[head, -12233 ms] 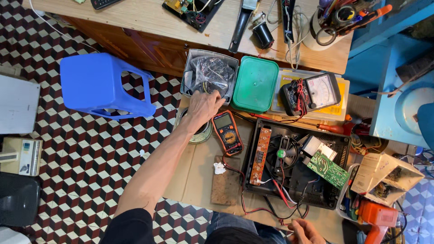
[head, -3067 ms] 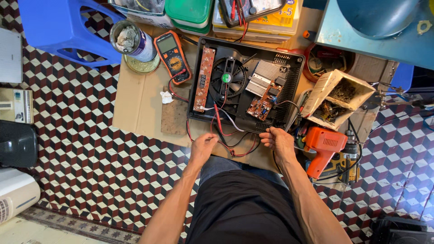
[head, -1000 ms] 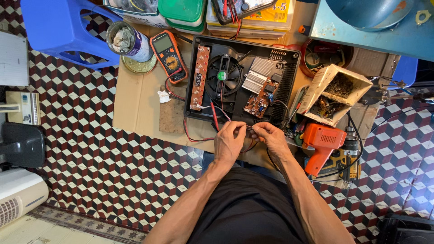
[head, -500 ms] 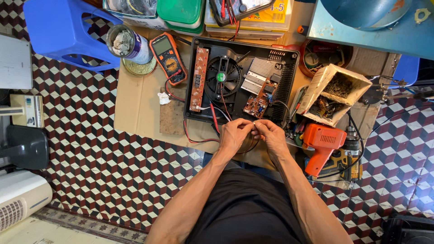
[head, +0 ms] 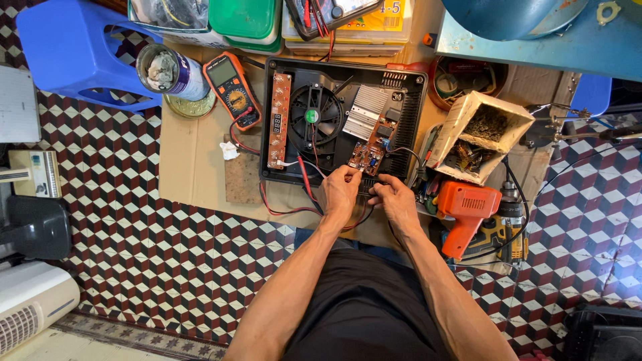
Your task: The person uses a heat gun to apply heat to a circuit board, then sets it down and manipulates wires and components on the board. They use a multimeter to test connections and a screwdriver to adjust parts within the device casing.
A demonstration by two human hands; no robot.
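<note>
Seated on the tiled floor, bent over a sheet of cardboard (head: 194, 167) spread as a work surface. Left hand (head: 340, 192) at the near edge of an opened black appliance casing (head: 408, 134), fingers drawn together and pinching something small beside the small circuit board (head: 366, 158); exactly what is pinched, a wire end or the board's edge, too small to make out. Right hand (head: 394, 200) just beside it, fingers curled and pressed against the casing's near rim, fingertips hidden by the hand's own back. Red and black wires (head: 301, 200) trailing from the casing past the left wrist across the cardboard's near edge.

Inside the casing: a round fan (head: 314, 120), a finned heat sink (head: 364, 115), a long narrow display board (head: 278, 120) along its left side.

Orange multimeter (head: 231, 88) and an open can (head: 167, 72) toward the cardboard's far left corner. Orange soldering gun (head: 468, 207) right of the hands, a yellow drill (head: 498, 230) partly hidden behind it. Green container (head: 244, 20) and blue stool (head: 73, 53) cut off by the top edge.
</note>
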